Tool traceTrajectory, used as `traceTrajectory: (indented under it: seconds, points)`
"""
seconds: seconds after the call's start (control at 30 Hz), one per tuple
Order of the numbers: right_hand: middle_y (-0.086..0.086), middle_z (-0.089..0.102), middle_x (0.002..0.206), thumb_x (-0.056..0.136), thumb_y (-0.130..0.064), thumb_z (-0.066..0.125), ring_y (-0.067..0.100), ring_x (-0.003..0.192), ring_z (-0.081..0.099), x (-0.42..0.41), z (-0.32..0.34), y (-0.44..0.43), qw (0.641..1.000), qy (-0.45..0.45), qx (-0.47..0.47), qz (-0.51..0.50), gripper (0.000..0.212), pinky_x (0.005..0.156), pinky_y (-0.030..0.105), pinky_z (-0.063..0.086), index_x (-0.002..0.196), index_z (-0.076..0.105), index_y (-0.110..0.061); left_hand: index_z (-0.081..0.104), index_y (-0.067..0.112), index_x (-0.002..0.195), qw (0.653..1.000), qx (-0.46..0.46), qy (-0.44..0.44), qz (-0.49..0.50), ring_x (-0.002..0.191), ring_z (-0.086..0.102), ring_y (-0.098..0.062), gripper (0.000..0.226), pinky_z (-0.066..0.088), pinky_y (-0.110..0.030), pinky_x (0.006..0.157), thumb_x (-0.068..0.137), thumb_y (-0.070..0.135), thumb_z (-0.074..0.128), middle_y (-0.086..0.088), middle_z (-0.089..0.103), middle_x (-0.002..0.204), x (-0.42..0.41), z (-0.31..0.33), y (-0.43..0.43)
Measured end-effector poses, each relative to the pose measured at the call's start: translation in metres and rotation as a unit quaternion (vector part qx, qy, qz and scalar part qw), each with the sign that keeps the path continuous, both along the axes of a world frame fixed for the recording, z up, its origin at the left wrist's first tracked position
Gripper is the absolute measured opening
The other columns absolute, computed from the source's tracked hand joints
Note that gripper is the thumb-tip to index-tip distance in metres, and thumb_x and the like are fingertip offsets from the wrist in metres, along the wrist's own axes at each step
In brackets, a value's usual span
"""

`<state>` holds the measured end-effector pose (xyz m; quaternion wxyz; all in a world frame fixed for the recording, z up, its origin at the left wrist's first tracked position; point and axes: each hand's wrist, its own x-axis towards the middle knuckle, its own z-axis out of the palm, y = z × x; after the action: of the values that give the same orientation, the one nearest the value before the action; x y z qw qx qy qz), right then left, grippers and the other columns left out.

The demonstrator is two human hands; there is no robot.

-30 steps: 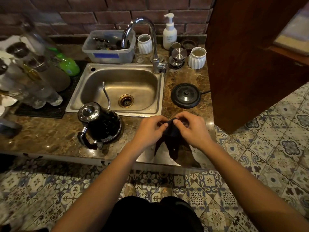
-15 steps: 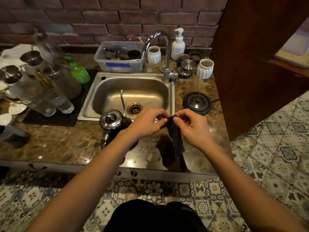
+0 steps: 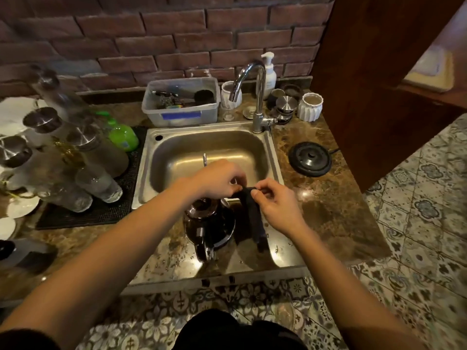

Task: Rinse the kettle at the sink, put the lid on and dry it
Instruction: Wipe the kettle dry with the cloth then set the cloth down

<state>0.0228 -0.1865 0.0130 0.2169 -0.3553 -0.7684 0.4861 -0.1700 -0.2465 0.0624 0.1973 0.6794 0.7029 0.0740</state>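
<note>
**Status:** drying step, cloth in preparation.

**Hands:** My left hand [image 3: 219, 180] and right hand [image 3: 275, 205] each pinch the top edge of the dark cloth [image 3: 255, 218], thumb against forefinger. The two hands are nearly touching above the front rim of the sink [image 3: 274, 152]. The rest of the cloth hangs in a narrow, bunched strip just beside the kettle. I cannot tell whether its lower end touches the counter [image 3: 328, 210].

**Kettle [image 3: 209, 228]:** It stands upright on the counter directly in front of the sink, under my left wrist. Its handle [image 3: 203, 251] points toward me, and the thin spout [image 3: 205, 159] rises behind my left hand over the basin. The lid [image 3: 202, 207] appears seated, though my wrist hides part of it. Neither hand touches the kettle.

**Findings, in my judgement:** Rinsing and lidding look complete, and wiping has not yet begun. The cloth as held is too bunched to dry much.

**Recommended:**
- Draw the hands apart to spread the cloth flat, then fold it into a pad.
- Grip the handle with one hand to steady the kettle.
- Wipe with the other hand from the lid downward and round the body.
- Wipe the underside too, since droplets show on the counter around the kettle. Do this before it goes to the power base [image 3: 310, 159], which is well apart on the right.

**Risk:** The cloth could snag the spout and tip the kettle.
</note>
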Motion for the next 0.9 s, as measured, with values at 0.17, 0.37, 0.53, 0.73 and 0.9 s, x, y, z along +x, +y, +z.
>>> traceTrajectory:
  seconds: [0.17,0.37,0.53,0.73,0.9]
  points:
    - [-0.008,0.069,0.089,0.093,-0.024,0.067,0.008,0.087,0.065,-0.017,-0.015,-0.026,0.999,-0.030,-0.029,0.009,0.002,0.078,0.028,0.049,0.091,0.066,-0.026,0.078,0.023,0.105,0.998,-0.052,0.015,-0.040,0.100,0.067,-0.019,0.016,0.053,-0.038,0.089,0.091,0.022,0.069,0.001,0.075,0.104,-0.020,-0.008,-0.014]
    - [-0.007,0.070,0.094,0.087,-0.035,0.065,0.021,0.097,0.066,-0.027,-0.034,-0.051,0.991,0.009,-0.135,0.003,0.003,0.091,0.047,0.053,0.087,0.067,-0.032,0.079,0.030,0.103,0.995,-0.059,0.014,-0.083,0.091,0.069,-0.017,0.018,0.056,-0.037,0.084,0.089,0.023,0.069,0.006,0.078,0.096,-0.032,-0.015,-0.022]
    - [-0.008,0.072,0.093,0.100,-0.030,0.056,0.013,0.093,0.069,-0.038,-0.051,-0.056,0.962,0.070,-0.258,-0.063,0.022,0.070,0.026,0.057,0.089,0.075,-0.030,0.078,0.033,0.105,0.991,-0.065,0.016,-0.114,0.091,0.069,-0.018,0.025,0.056,-0.039,0.082,0.088,0.023,0.062,0.007,0.078,0.098,-0.033,-0.019,-0.020]
    - [-0.003,0.071,0.118,0.104,-0.027,0.049,0.011,0.112,0.063,-0.070,-0.070,-0.042,0.983,0.003,-0.170,-0.075,0.025,0.099,0.033,0.049,0.116,0.071,-0.025,0.076,0.027,0.097,0.993,-0.063,0.003,-0.098,0.087,0.067,-0.015,0.025,0.056,-0.042,0.080,0.087,0.029,0.053,0.008,0.075,0.097,-0.034,-0.028,-0.025]
    - [0.000,0.048,0.151,0.106,-0.054,0.021,0.014,0.139,0.042,-0.077,-0.085,-0.059,0.975,-0.014,-0.219,-0.037,0.060,0.113,0.015,0.031,0.148,0.049,-0.020,0.072,0.024,0.113,0.999,0.025,-0.038,0.016,0.106,0.062,-0.013,0.023,0.050,-0.041,0.096,0.099,0.028,0.053,0.006,0.070,0.112,-0.025,-0.053,-0.048]
